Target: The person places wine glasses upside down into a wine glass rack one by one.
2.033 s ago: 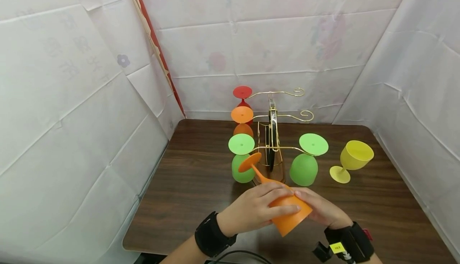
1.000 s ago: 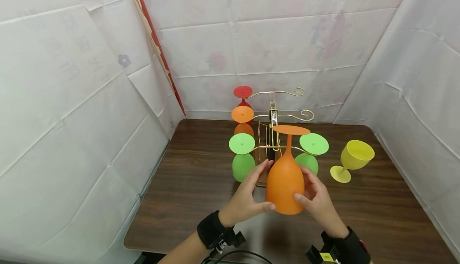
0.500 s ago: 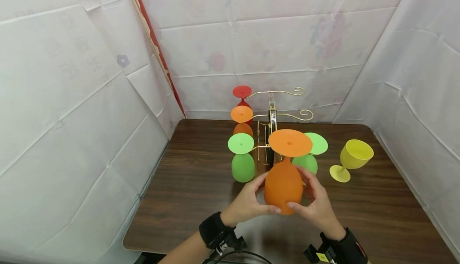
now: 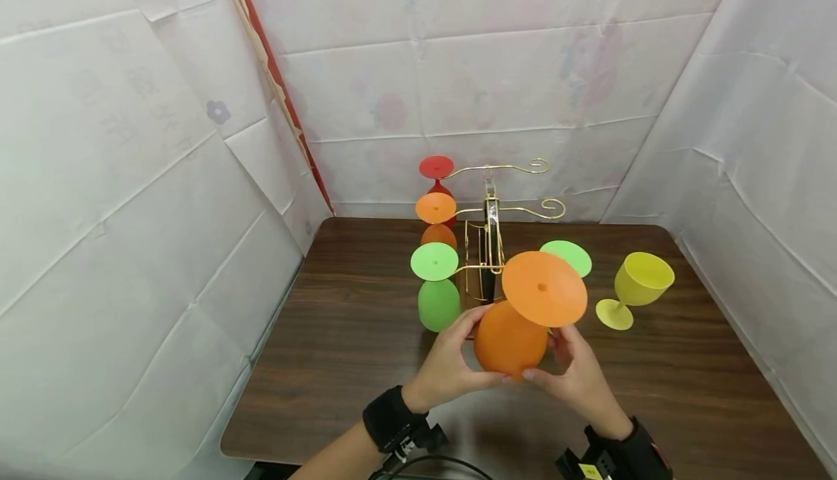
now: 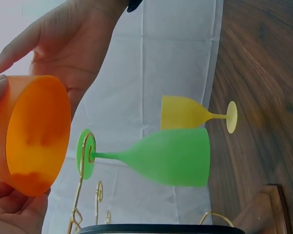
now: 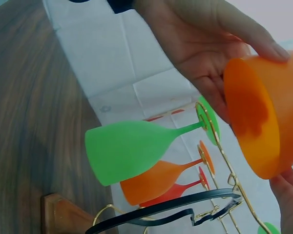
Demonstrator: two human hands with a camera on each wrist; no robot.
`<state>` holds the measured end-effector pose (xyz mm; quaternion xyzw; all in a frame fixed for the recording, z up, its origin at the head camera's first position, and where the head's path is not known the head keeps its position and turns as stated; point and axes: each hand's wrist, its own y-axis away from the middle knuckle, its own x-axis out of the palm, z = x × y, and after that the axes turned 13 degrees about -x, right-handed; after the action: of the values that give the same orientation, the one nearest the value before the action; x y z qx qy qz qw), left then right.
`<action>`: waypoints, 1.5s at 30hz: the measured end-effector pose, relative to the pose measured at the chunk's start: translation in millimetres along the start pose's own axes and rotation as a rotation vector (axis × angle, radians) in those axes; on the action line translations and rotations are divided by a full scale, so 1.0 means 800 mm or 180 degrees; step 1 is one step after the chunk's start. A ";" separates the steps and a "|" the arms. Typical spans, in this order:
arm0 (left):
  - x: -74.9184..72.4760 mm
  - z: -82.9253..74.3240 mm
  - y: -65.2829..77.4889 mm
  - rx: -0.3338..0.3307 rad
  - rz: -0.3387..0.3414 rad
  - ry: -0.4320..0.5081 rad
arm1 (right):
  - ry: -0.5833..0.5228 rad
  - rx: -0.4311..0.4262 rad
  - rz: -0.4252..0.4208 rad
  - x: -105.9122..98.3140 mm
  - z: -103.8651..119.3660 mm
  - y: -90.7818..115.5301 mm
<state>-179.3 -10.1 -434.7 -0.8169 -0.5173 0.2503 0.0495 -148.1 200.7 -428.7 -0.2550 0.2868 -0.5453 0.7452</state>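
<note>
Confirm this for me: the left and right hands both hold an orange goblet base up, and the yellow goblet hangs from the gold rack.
Not quite: the yellow goblet stands upright on the table, right of the gold rack, as the head view shows. The left hand and right hand do hold an orange goblet base up.

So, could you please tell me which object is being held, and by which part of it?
The nearest orange goblet, foot up, is held by its bowl, with the left hand and right hand on opposite sides.
</note>
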 end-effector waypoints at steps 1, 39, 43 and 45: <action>0.001 0.000 0.000 -0.0022 -0.0004 -0.0017 | 0.0031 0.0027 -0.0010 0.000 0.000 0.002; 0.023 0.008 -0.088 0.0275 -0.0814 -0.3918 | 0.1904 0.0207 -0.1374 -0.107 0.014 -0.002; 0.024 0.010 -0.091 0.0391 -0.0863 -0.3994 | 0.1991 0.0310 -0.1539 -0.122 0.003 -0.012; 0.025 0.010 -0.093 0.0429 -0.0869 -0.4044 | 0.2032 0.0368 -0.1576 -0.129 -0.003 -0.019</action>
<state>-237.0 39.7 -423.6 -0.4320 -0.5281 0.7077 -0.1835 -185.0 295.5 -404.1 -0.0920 0.4025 -0.7752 0.4782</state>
